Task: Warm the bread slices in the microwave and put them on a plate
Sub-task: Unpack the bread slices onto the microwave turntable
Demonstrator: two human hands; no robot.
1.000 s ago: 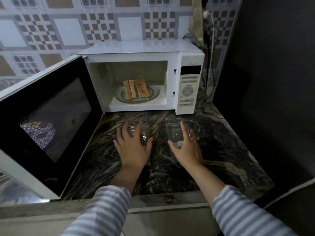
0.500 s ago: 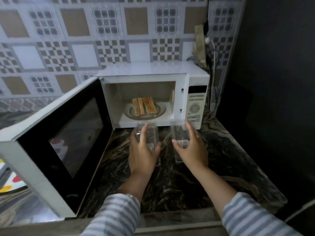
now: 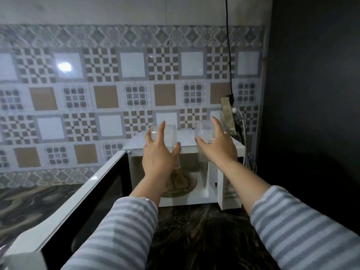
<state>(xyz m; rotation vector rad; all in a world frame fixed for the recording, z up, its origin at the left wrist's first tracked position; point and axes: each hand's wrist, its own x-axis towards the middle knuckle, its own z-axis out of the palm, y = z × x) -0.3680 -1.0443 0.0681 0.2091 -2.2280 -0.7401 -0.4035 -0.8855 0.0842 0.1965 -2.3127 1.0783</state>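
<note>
Both hands rose: left hand (image 3: 158,152) and right hand (image 3: 216,145) each grip a clear container (image 3: 169,137) above the microwave (image 3: 229,184); bread (image 3: 179,179) lies below.

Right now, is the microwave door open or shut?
Open: the microwave door swings out to the left, and the bread slices inside show.

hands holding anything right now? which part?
Yes. The left hand grips a clear container by its side wall; the right hand grips a second clear container likewise. Both are raised in front of the open microwave.
</note>
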